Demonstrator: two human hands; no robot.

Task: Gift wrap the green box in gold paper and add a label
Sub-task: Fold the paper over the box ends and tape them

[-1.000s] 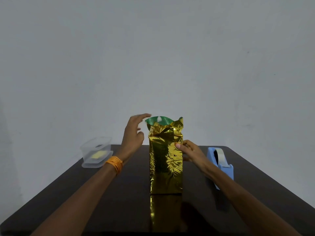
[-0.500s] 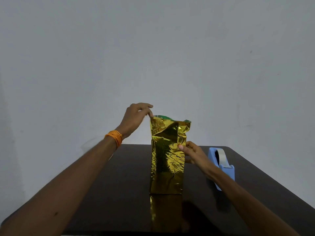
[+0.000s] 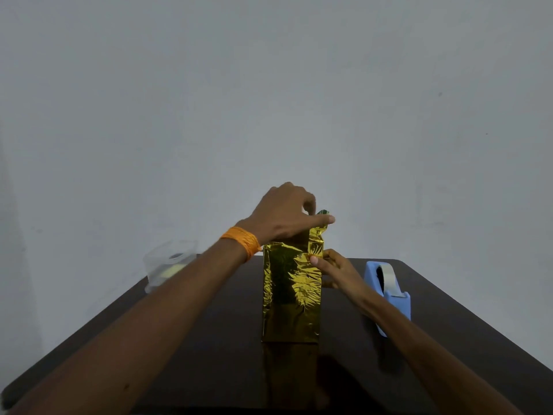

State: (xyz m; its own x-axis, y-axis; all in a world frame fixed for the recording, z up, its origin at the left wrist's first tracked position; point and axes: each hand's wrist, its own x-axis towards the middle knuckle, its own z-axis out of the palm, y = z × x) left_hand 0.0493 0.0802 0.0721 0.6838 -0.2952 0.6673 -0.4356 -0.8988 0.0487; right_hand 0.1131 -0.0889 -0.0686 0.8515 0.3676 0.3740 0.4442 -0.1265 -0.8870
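The tall green box [image 3: 323, 211], upright on the dark desk [image 3: 227, 354] in crinkled gold foil paper [image 3: 291, 292], is having its top end folded shut. The left hand [image 3: 284, 217] lies over the top flap, forefinger straight, and I cannot tell whether it pinches. The right hand [image 3: 335, 271] pinches the paper's upper right edge. Next, probably, the creased flaps need tape from the blue tape dispenser [image 3: 389, 295].
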